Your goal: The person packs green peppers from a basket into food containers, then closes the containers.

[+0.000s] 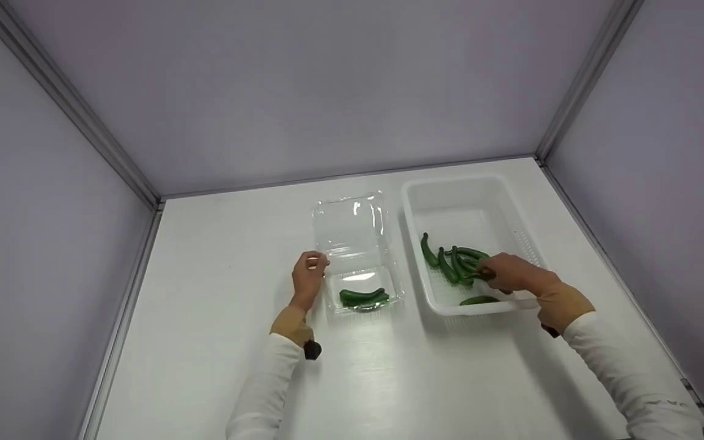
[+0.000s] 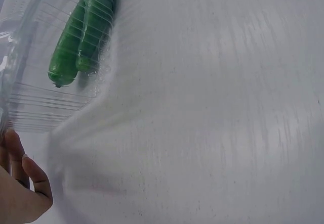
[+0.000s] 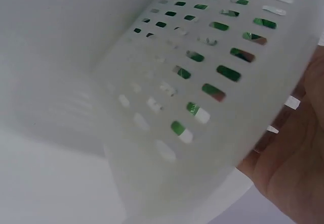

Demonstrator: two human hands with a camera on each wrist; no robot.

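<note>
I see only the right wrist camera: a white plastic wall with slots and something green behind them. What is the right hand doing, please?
Observer: The right hand is inside the white slotted plastic basket, pinching one of the green cucumbers piled there.
Operator: And the left hand?
Observer: The left hand grips the edge of a clear plastic clamshell box, lid open.
Operator: Is that box empty?
Observer: No, two more cucumbers lie in its near half.

The clear, ribbed plastic clamshell box [image 1: 358, 256] looks thin and glossy. The white slotted plastic basket [image 1: 514, 214] is matt and smooth. The green cucumbers [image 1: 454, 263] have slightly shiny skin. The white worktop [image 1: 217, 318] shows a faint brushed sheen.
</note>
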